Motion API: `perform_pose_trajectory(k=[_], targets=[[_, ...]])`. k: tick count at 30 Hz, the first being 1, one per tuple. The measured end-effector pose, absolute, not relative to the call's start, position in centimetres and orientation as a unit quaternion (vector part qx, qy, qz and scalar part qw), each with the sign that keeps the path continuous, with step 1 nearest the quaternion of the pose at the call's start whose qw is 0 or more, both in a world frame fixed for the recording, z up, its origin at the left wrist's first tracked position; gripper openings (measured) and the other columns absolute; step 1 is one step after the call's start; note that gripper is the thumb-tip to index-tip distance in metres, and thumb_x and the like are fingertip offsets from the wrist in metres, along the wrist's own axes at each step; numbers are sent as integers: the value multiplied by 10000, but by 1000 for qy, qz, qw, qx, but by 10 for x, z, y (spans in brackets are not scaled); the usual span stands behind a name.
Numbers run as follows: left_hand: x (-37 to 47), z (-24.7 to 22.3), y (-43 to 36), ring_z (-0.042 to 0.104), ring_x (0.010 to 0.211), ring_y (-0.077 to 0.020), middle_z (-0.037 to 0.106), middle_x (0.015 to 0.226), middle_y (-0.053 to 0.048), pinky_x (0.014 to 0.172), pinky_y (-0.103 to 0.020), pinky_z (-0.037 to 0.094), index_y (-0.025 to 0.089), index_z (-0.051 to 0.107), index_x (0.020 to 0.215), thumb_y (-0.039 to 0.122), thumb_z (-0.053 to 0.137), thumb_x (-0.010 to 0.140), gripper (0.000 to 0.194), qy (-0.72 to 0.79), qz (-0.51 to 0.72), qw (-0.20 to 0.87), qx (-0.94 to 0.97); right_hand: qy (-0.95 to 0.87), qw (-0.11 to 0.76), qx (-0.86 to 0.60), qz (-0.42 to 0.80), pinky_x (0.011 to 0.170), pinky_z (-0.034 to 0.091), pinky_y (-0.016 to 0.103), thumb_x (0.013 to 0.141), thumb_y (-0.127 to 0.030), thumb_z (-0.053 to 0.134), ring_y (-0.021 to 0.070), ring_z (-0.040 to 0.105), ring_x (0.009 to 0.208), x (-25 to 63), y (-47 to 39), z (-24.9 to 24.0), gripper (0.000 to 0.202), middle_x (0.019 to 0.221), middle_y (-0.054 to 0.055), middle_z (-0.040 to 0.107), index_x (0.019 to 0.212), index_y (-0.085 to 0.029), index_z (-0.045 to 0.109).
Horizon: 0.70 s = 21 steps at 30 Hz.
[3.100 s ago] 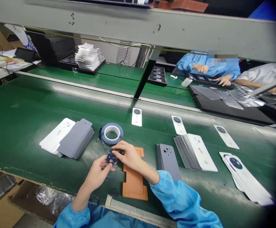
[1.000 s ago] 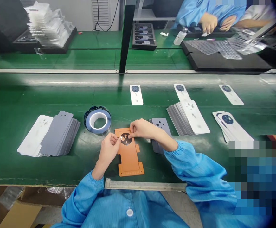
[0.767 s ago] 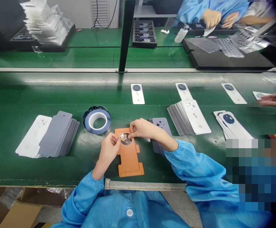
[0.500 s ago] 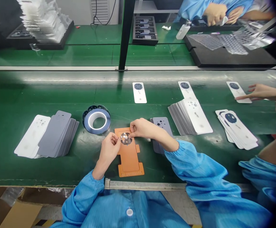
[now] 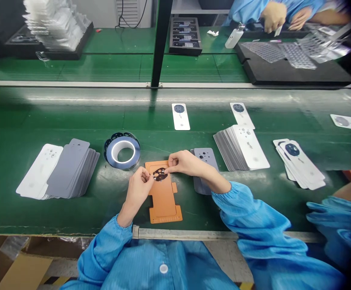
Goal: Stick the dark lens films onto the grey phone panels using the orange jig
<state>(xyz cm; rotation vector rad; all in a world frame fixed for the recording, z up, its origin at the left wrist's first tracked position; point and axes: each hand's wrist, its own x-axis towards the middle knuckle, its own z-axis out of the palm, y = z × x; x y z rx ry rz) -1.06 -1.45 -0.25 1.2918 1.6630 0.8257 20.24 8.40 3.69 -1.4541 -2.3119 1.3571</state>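
Observation:
An orange plate (image 5: 165, 201) with notched sides lies in front of me. Over its upper end is a round dark film piece (image 5: 160, 174) with holes, pinched at its edges between both hands. My left hand (image 5: 138, 186) is closed on the film's left edge. My right hand (image 5: 185, 162) is closed on its right edge, fingertips bent down. A roll of blue-edged tape (image 5: 114, 155) with dark round pieces stands behind my left hand. Under my right forearm, a few grey panels (image 5: 205, 155) with holes are partly covered.
Grey and white panels (image 5: 68, 169) are stacked at left. At right are a fanned stack (image 5: 252, 151) and panels with dark discs (image 5: 308, 165). Single panels (image 5: 181, 121) lie farther back, before a rail (image 5: 87, 84). A co-worker's blue sleeve (image 5: 335, 221) is at far right; another person's hands (image 5: 273, 16) work beyond.
The film has tilted between my hands, and my right hand has shifted slightly right. The single panels at the back have moved right. The co-worker's hand at right has left the view.

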Motion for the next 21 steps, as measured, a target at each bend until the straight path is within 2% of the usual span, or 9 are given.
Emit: perform_pose_trajectory(k=[3,9,21], targets=[[-11,-3,-15,504,560,-103,547,653,56,539,-223,360,220,503,748,239,621,809,135,662,332,425,521,-757,50,-475,446,563,360,270,759,-621,776,138,545,607,204,84,38,453,653,-14,665,673,-202,628],[-11,-6,-15,514,569,-106,551,649,55,562,-223,380,219,509,748,206,619,780,115,657,344,419,523,-758,60,-470,449,608,391,274,817,-539,738,155,596,666,212,79,36,351,733,8,715,748,-199,685],[-10,1,-15,489,547,-99,516,631,62,531,-216,337,215,513,728,227,626,794,132,665,339,412,522,-799,51,-492,342,557,325,260,819,-326,708,119,489,563,202,65,35,258,612,-34,593,654,-206,550]])
